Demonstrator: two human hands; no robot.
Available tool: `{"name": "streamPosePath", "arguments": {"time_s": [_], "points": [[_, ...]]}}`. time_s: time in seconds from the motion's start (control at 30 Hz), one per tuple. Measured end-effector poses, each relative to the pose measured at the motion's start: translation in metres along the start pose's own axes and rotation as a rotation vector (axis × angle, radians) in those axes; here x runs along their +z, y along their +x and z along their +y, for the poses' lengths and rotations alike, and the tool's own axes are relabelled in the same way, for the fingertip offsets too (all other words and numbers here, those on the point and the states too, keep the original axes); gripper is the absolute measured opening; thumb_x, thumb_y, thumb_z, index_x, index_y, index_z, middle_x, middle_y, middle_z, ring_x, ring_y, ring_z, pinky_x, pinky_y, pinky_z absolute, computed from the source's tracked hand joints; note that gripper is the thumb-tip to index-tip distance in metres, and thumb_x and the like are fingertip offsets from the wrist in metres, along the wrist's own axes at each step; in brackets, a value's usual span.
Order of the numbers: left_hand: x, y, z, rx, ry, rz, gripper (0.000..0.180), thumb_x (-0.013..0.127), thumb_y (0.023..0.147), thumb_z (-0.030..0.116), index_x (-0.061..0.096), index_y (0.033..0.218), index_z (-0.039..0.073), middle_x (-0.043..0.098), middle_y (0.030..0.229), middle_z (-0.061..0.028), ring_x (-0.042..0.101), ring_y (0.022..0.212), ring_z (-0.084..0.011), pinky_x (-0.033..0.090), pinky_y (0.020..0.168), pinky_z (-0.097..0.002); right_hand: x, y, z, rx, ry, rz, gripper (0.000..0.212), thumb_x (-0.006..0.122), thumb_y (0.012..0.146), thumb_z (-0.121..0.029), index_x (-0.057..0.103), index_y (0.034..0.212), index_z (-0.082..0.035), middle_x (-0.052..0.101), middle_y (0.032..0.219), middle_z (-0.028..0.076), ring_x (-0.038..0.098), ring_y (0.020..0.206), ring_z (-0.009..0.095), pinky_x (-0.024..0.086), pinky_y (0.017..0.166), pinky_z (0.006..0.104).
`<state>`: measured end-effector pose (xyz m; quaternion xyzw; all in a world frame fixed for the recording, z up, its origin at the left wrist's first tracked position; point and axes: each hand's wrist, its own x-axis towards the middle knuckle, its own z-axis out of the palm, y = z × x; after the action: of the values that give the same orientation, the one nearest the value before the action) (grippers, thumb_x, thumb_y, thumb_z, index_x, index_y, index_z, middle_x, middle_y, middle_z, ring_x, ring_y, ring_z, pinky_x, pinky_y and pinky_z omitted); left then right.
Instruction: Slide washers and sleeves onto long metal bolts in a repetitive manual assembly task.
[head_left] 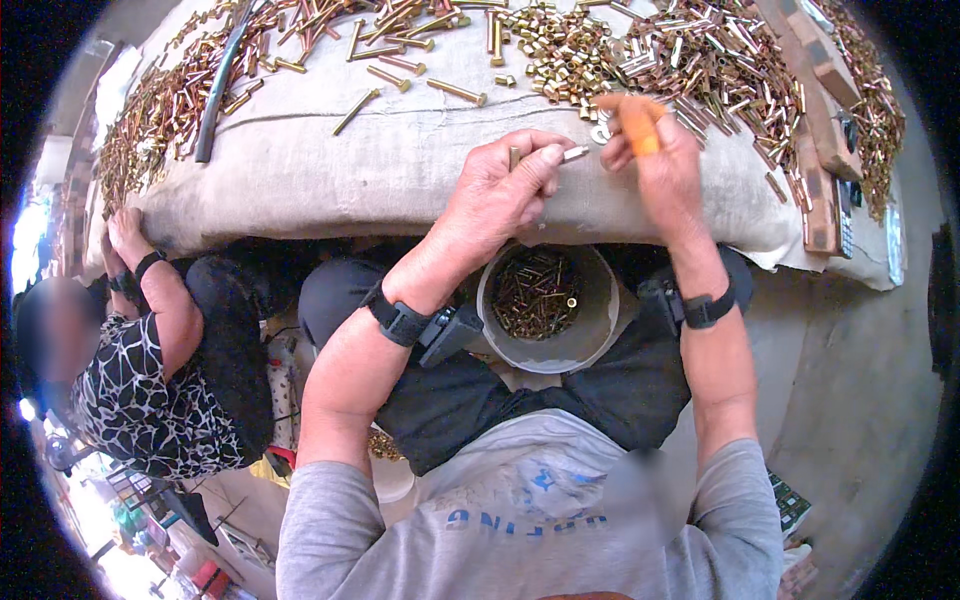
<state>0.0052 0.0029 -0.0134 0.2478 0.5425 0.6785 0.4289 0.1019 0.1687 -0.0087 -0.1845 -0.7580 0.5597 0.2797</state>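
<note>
My left hand (505, 188) is closed over the cloth's front edge. A small metal bolt (574, 153) with a bright silvery end sticks out past its thumb and fingertip. A second brassy end (515, 157) shows above the curled fingers; the rest is hidden in the grip. To its right is my right hand (655, 165), with an orange wrap on one finger. Motion blurs its fingers, so whether they hold anything is unclear. Pale washers (600, 132) lie by its fingertips. Just beyond is a pile of short brassy sleeves (565, 55).
Long brassy bolts (457, 92) lie scattered on the cloth-covered table (300, 195). A wooden bar (825, 130) borders more metal parts at the right. Between my knees stands a bucket (550, 358) of fasteners. At left, another person (160, 390) sits at the table; a dark strip (222, 85) lies nearby.
</note>
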Motion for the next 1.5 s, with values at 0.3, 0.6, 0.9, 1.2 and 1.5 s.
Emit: {"name": "streamPosePath", "arguments": {"time_s": [0.3, 0.6, 0.9, 1.2, 1.5], "points": [[-0.003, 0.006, 0.004, 0.075, 0.174, 0.105, 0.024, 0.057, 0.096, 0.025, 0.066, 0.104, 0.004, 0.042, 0.062, 0.0095, 0.030, 0.049, -0.0006, 0.022, 0.043, -0.0188, 0.005, 0.043, 0.023, -0.355, -0.760, 0.090, 0.025, 0.071, 0.079, -0.024, 0.068, 0.094, -0.005, 0.064, 0.082, 0.016, 0.063, 0.078, 0.034, 0.049, 0.070, 0.0422], [-0.011, 0.011, -0.002, 0.172, 0.276, 0.127, 0.021, 0.057, 0.095, 0.023, 0.065, 0.094, 0.004, 0.047, 0.063, 0.0067, 0.035, 0.050, -0.0014, 0.026, 0.044, -0.0186, 0.009, 0.018, 0.010, -0.267, -0.607, -0.060, 0.016, 0.071, 0.077, -0.017, 0.069, 0.088, -0.005, 0.065, 0.084, 0.015, 0.064, 0.077, 0.030, 0.050, 0.070, 0.0375], [-0.013, 0.011, -0.006, 0.282, 0.488, 0.090, 0.021, 0.058, 0.094, 0.023, 0.064, 0.091, 0.004, 0.048, 0.064, 0.0056, 0.039, 0.055, -0.0025, 0.032, 0.048, -0.0204, -0.003, 0.004, 0.000, -0.039, -0.123, -0.061, 0.017, 0.063, 0.087, -0.011, 0.068, 0.102, -0.003, 0.067, 0.083, 0.004, 0.060, 0.071, 0.011, 0.049, 0.066, 0.0256], [-0.014, 0.010, -0.004, 0.278, 0.477, -0.025, 0.020, 0.057, 0.095, 0.023, 0.064, 0.093, 0.003, 0.052, 0.068, 0.0061, 0.043, 0.061, -0.0026, 0.036, 0.053, -0.0208, -0.004, -0.009, -0.003, 0.094, 0.093, -0.311, 0.021, 0.061, 0.087, -0.005, 0.065, 0.108, -0.002, 0.066, 0.086, 0.001, 0.058, 0.072, 0.007, 0.049, 0.068, 0.0219], [-0.011, 0.003, 0.003, 0.163, 0.390, -0.067, 0.020, 0.058, 0.095, 0.026, 0.065, 0.093, 0.007, 0.048, 0.064, 0.0079, 0.040, 0.056, -0.0012, 0.031, 0.049, -0.0197, -0.004, -0.015, -0.009, 0.148, 0.204, -0.316, 0.018, 0.063, 0.089, -0.009, 0.063, 0.105, -0.002, 0.063, 0.080, 0.001, 0.059, 0.068, 0.008, 0.049, 0.064, 0.0223]]}}
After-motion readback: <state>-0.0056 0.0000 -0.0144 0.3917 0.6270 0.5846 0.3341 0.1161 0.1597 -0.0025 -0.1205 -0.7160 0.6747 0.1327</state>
